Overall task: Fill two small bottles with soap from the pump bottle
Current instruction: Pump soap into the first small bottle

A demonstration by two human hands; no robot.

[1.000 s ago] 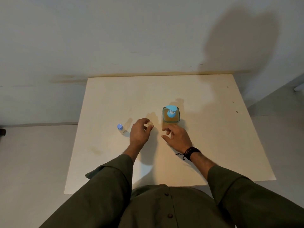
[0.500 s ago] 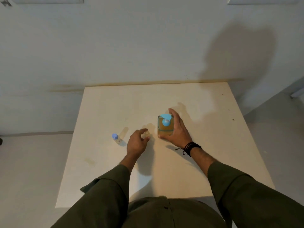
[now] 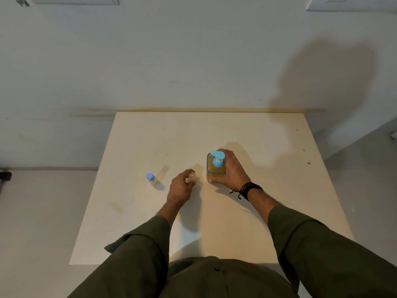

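A square pump bottle (image 3: 216,168) of amber soap with a light blue pump head stands near the middle of the cream table (image 3: 268,211). My right hand (image 3: 231,173) grips its right side, thumb at the front lower corner. Just left of it, my left hand (image 3: 181,187) holds a small uncapped clear bottle (image 3: 191,177) upright on the table. A second small bottle (image 3: 152,179) with a blue cap stands alone further left.
The table's far edge meets a grey wall (image 3: 193,61). Grey floor (image 3: 43,211) lies to the left and right of the table. Both my forearms, in olive sleeves, reach in from the near edge.
My right hand has moved from in front of the pump bottle to its right side and taken hold of it. My left hand stays on the small uncapped bottle.
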